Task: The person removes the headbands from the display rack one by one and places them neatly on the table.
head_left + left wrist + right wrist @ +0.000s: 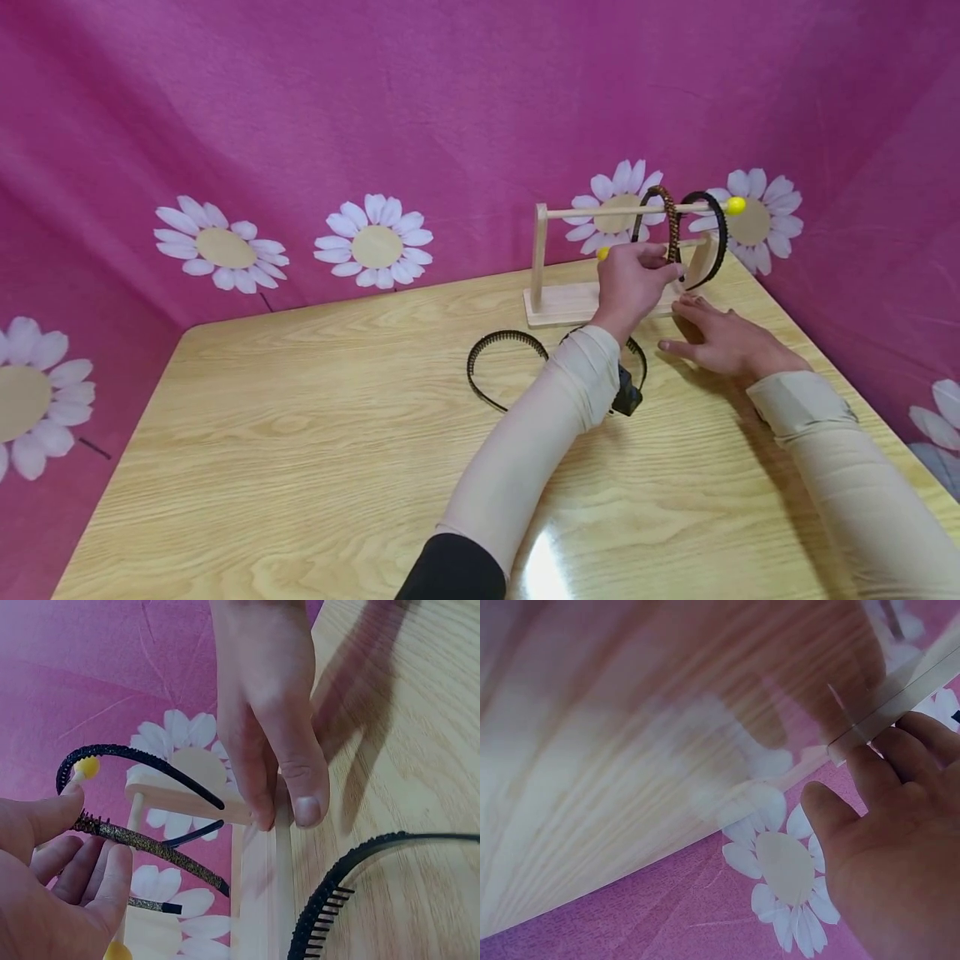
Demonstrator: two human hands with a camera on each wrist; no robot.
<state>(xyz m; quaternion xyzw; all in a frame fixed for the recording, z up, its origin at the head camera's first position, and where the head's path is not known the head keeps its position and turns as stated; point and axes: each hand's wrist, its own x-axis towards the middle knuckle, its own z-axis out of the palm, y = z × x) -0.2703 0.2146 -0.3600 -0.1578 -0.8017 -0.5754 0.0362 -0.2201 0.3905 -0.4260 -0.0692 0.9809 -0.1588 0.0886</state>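
A wooden stand [540, 258] with rods and yellow end balls stands at the back right of the table. On its upper rod hang a brown-gold headband [671, 225] and, further right, a black headband [722, 237]. My left hand [632, 279] holds the brown-gold headband between thumb and fingers; in the left wrist view this headband [161, 855] passes between them, its comb teeth near the thumb. With fingers extended, my right hand [731, 337] touches the base of the stand at its right end. The right wrist view shows its fingertips [870, 769] against the base edge.
A toothed dark headband [472, 367] lies on the wooden table [262, 458], left of my left forearm. Another dark headband [641, 358] lies partly hidden behind that wrist and its black camera [626, 393]. A pink cloth [450, 100] with white flowers hangs behind the table and along the right.
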